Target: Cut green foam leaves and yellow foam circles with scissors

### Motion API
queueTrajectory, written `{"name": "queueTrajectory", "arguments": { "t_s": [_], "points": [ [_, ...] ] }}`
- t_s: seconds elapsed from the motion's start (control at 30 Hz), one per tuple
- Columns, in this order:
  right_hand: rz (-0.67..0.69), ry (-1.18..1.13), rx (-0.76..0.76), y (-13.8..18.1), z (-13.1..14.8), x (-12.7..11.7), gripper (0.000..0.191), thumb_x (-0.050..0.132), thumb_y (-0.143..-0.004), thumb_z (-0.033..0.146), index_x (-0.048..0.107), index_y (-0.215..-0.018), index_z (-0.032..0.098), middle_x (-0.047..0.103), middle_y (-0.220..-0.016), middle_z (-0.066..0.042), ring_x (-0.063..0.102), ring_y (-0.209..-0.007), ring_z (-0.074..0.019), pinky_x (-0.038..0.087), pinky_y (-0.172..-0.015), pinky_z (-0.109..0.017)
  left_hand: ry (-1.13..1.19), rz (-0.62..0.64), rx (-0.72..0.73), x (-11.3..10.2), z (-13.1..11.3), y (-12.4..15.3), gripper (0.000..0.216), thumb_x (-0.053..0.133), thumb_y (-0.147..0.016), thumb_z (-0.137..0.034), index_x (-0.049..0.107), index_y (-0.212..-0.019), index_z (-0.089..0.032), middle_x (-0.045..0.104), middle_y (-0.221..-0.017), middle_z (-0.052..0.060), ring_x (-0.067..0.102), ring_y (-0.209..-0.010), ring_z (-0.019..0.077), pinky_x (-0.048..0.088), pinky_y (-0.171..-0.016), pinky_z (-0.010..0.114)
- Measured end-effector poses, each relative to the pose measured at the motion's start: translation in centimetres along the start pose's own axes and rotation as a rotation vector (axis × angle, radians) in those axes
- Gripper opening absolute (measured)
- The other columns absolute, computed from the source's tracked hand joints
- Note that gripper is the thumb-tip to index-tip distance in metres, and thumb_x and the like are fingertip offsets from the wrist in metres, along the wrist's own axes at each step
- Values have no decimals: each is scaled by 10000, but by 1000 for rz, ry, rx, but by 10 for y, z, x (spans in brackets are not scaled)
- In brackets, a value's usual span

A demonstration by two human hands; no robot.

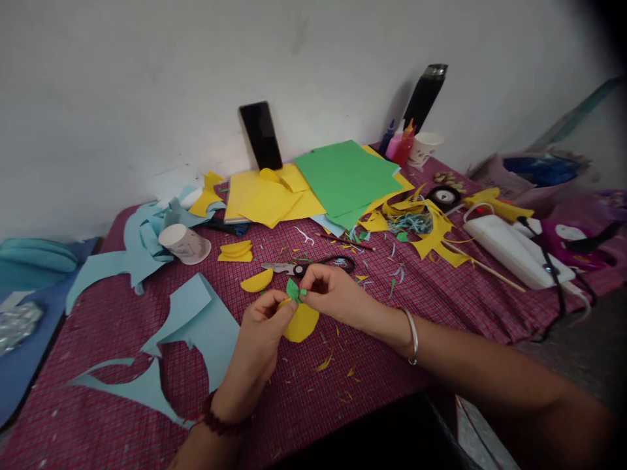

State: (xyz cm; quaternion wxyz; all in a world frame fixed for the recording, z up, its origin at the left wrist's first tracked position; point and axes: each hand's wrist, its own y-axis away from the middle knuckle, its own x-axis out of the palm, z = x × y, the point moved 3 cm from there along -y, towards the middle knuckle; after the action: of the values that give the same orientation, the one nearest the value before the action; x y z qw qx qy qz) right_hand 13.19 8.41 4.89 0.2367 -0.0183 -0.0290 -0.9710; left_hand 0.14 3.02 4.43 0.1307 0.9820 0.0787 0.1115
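The person's two hands meet above the near part of the surface [313, 391], which is spread with a red checked cloth. The left hand [262, 333] grasps a yellow paper piece [301, 324] between thumb and finger at its upper edge, where a green paper leaf [292, 289] stands up beside the thumb tip. The right hand [333, 297] pinches a small green piece [303, 293] right next to the leaf; whether the two green parts touch is too small to tell. The yellow paper piece hangs below the fingertips, between the hands. Just beyond the hands lie the scissors [298, 269], and a yellow half-round [257, 281] rests just past the left hand, with a few folded yellow pieces [236, 251] behind it. Farther left of the left hand are a light blue sheet [218, 326] with cut edges and a paper cup [185, 245] tipped on its side. Well beyond both hands, yellow sheets [274, 199] and green sheets [347, 176] lie in overlapping piles, and a phone [261, 135] leans on the wall. Off to the right of the right hand sit a tape roll [445, 196] and a white power strip [519, 251].
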Motion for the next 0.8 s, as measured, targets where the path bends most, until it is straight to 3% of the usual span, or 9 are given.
{"name": "queueTrajectory", "arguments": {
  "t_s": [0.27,0.53,0.8],
  "points": [
    [74,-59,-8,1,2,2,75,609,-705,163,574,-771,166,530,-685,34,455,-610,-93,354,-584,-252,26,-26,-50,1,0,0,137,730,-619,-217,612,-616,-147,551,-528,-55,468,-479,75,376,-486,187],
    [42,29,61,1,0,2,67,627,-700,188,564,-688,165,493,-604,52,424,-556,-87,321,-532,-242,-49,-64,-68,1,-1,2,122,700,-596,-207,591,-587,-151,534,-490,-60,443,-437,67,348,-434,173],
    [18,-79,89,0,5,1,100,627,-684,190,532,-657,170,472,-563,67,388,-510,-73,306,-496,-226,10,40,-47,1,-1,6,120,705,-656,-231,628,-716,-160,587,-582,-45,521,-496,88,402,-485,189]
  ]
}}
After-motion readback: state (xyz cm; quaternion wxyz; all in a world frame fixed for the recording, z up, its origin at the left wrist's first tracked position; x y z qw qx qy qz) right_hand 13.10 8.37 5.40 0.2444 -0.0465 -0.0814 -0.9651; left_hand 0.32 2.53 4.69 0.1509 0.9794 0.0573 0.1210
